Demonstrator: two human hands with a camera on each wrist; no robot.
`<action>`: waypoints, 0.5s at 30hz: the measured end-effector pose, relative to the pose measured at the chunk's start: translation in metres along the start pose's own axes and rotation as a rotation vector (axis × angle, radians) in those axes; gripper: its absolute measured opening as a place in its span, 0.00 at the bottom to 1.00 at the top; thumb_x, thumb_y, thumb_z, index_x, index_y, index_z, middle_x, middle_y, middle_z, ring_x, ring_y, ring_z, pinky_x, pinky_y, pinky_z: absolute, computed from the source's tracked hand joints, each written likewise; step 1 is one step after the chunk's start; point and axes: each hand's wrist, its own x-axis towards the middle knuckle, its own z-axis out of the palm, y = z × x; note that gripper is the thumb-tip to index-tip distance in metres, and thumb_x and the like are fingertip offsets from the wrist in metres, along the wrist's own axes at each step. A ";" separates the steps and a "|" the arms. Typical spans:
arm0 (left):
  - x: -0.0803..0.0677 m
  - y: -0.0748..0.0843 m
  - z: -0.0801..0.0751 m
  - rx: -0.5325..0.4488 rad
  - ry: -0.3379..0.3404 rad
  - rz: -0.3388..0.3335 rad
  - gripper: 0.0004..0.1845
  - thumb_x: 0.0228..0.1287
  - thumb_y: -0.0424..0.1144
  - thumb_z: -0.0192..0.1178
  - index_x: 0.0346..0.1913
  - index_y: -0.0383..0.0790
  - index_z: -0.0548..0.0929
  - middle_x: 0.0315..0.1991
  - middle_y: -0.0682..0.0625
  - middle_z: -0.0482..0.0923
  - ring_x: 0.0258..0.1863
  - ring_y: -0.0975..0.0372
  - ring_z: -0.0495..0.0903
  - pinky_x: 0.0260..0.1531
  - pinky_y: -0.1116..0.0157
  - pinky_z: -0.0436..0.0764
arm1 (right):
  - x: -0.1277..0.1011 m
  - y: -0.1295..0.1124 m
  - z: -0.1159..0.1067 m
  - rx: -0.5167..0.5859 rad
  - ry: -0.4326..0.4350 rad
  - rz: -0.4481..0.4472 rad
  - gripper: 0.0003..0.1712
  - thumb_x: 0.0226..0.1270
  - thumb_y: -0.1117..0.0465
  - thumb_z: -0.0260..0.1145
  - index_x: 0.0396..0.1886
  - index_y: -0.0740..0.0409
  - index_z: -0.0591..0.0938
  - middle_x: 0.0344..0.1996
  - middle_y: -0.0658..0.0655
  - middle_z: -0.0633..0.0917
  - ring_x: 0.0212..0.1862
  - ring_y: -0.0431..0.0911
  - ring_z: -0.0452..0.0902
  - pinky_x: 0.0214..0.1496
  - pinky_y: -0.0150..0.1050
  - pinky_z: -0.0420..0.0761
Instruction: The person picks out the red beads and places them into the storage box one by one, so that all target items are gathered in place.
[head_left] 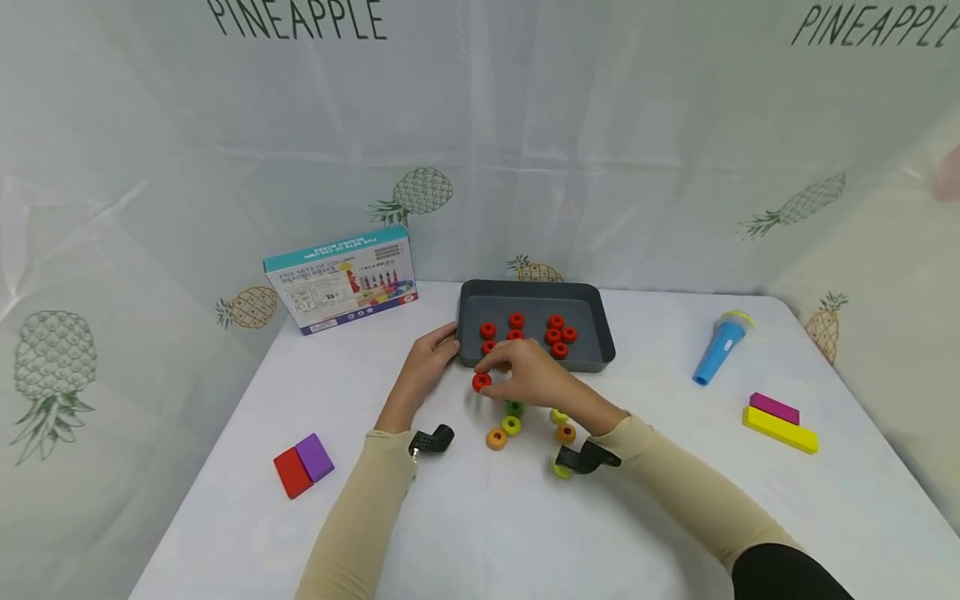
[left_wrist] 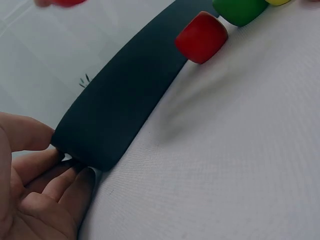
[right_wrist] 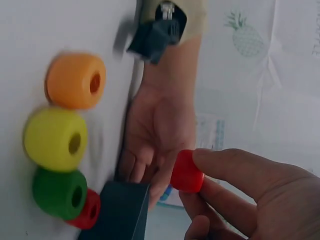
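Note:
My right hand (head_left: 532, 375) pinches a red bead (right_wrist: 187, 172) between thumb and fingers, just in front of the dark grey tray (head_left: 589, 332). Several red beads (head_left: 555, 322) lie in that tray. My left hand (head_left: 429, 365) grips the tray's near left corner, thumb and fingers around it in the left wrist view. On the table below my right hand runs a row: a red bead (right_wrist: 89, 211) by the tray, a green bead (right_wrist: 56, 192), a yellow bead (right_wrist: 50, 142) and an orange bead (right_wrist: 70, 82). The head view hides that row's red bead.
More yellow and orange beads (head_left: 566, 433) lie under my right wrist. A printed box (head_left: 345, 283) leans at the back left. Red and purple blocks (head_left: 293, 473) lie front left; a blue toy microphone (head_left: 720, 350) and yellow and magenta blocks (head_left: 780, 429) lie right.

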 end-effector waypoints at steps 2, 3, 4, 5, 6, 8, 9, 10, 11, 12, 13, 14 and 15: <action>-0.001 0.000 0.000 -0.010 -0.004 -0.001 0.25 0.74 0.43 0.55 0.72 0.47 0.73 0.71 0.50 0.73 0.74 0.56 0.68 0.77 0.53 0.64 | 0.006 0.005 -0.003 0.006 0.020 0.008 0.13 0.57 0.59 0.78 0.44 0.53 0.91 0.39 0.48 0.89 0.35 0.48 0.78 0.36 0.35 0.80; -0.001 0.000 0.000 -0.019 -0.007 -0.002 0.26 0.74 0.42 0.55 0.72 0.47 0.73 0.72 0.49 0.73 0.74 0.56 0.68 0.77 0.53 0.64 | 0.009 0.007 -0.005 0.010 0.028 0.011 0.13 0.57 0.60 0.78 0.44 0.53 0.91 0.39 0.49 0.89 0.35 0.47 0.78 0.35 0.35 0.79; -0.001 0.000 0.000 -0.028 -0.012 -0.002 0.26 0.74 0.42 0.55 0.73 0.47 0.73 0.72 0.49 0.73 0.74 0.56 0.68 0.77 0.53 0.64 | 0.012 0.010 -0.006 0.011 0.035 0.022 0.13 0.57 0.60 0.78 0.43 0.52 0.91 0.40 0.49 0.89 0.33 0.46 0.77 0.33 0.33 0.77; -0.001 0.000 0.000 -0.035 -0.015 -0.002 0.26 0.74 0.42 0.55 0.73 0.47 0.73 0.72 0.49 0.73 0.74 0.56 0.68 0.77 0.53 0.64 | 0.015 0.012 -0.008 0.015 0.041 0.028 0.13 0.57 0.60 0.78 0.43 0.52 0.91 0.40 0.50 0.89 0.32 0.46 0.76 0.32 0.33 0.76; -0.001 0.000 0.000 -0.039 -0.017 0.000 0.26 0.74 0.42 0.55 0.73 0.46 0.73 0.72 0.49 0.73 0.74 0.56 0.68 0.76 0.53 0.64 | 0.018 0.015 -0.009 0.018 0.045 0.037 0.13 0.56 0.61 0.78 0.43 0.53 0.91 0.39 0.51 0.89 0.30 0.45 0.75 0.31 0.32 0.75; -0.001 0.000 0.000 -0.047 -0.021 0.002 0.26 0.74 0.42 0.55 0.73 0.46 0.72 0.72 0.49 0.72 0.74 0.56 0.69 0.76 0.53 0.65 | 0.024 0.019 -0.012 0.011 0.049 0.052 0.14 0.56 0.61 0.78 0.44 0.53 0.91 0.39 0.52 0.89 0.28 0.44 0.74 0.29 0.32 0.73; -0.001 0.000 0.000 -0.043 -0.020 0.001 0.26 0.74 0.42 0.54 0.73 0.47 0.73 0.72 0.49 0.73 0.74 0.56 0.69 0.76 0.53 0.64 | 0.026 0.021 -0.013 0.005 0.050 0.058 0.14 0.56 0.61 0.78 0.44 0.54 0.91 0.39 0.53 0.89 0.27 0.44 0.73 0.29 0.32 0.73; -0.001 -0.001 0.000 -0.039 -0.020 0.000 0.26 0.75 0.42 0.54 0.73 0.47 0.73 0.72 0.50 0.73 0.74 0.56 0.69 0.76 0.53 0.64 | 0.029 0.023 -0.015 -0.001 0.050 0.070 0.14 0.57 0.61 0.78 0.44 0.54 0.91 0.39 0.53 0.89 0.26 0.44 0.73 0.28 0.32 0.73; -0.001 -0.001 0.000 -0.034 -0.021 -0.002 0.26 0.75 0.43 0.54 0.73 0.48 0.73 0.71 0.50 0.73 0.74 0.57 0.69 0.76 0.53 0.64 | 0.032 0.025 -0.016 -0.004 0.050 0.079 0.14 0.57 0.61 0.78 0.44 0.55 0.91 0.38 0.53 0.89 0.25 0.43 0.73 0.27 0.32 0.72; 0.000 -0.002 -0.001 -0.027 -0.020 -0.005 0.26 0.75 0.43 0.54 0.73 0.49 0.73 0.71 0.50 0.73 0.74 0.57 0.69 0.77 0.53 0.64 | 0.035 0.027 -0.017 -0.013 0.049 0.089 0.14 0.57 0.60 0.78 0.45 0.55 0.91 0.38 0.53 0.89 0.25 0.43 0.73 0.27 0.32 0.72; 0.000 -0.002 -0.001 -0.023 -0.020 -0.005 0.26 0.75 0.43 0.54 0.73 0.49 0.73 0.71 0.50 0.74 0.74 0.57 0.69 0.77 0.53 0.64 | 0.038 0.029 -0.018 -0.017 0.049 0.099 0.15 0.57 0.60 0.78 0.45 0.55 0.91 0.38 0.53 0.90 0.25 0.42 0.73 0.27 0.32 0.72; 0.000 -0.002 -0.001 -0.017 -0.019 -0.007 0.25 0.75 0.44 0.54 0.73 0.50 0.73 0.71 0.51 0.74 0.74 0.57 0.69 0.77 0.53 0.64 | 0.041 0.031 -0.020 -0.023 0.048 0.111 0.15 0.58 0.60 0.78 0.46 0.55 0.91 0.37 0.53 0.90 0.24 0.42 0.73 0.26 0.32 0.73; 0.001 -0.002 -0.001 -0.013 -0.018 -0.006 0.25 0.75 0.44 0.54 0.73 0.50 0.73 0.71 0.51 0.74 0.74 0.57 0.69 0.77 0.52 0.63 | 0.045 0.033 -0.021 -0.026 0.051 0.121 0.15 0.58 0.60 0.78 0.46 0.55 0.91 0.38 0.53 0.90 0.25 0.41 0.73 0.26 0.31 0.73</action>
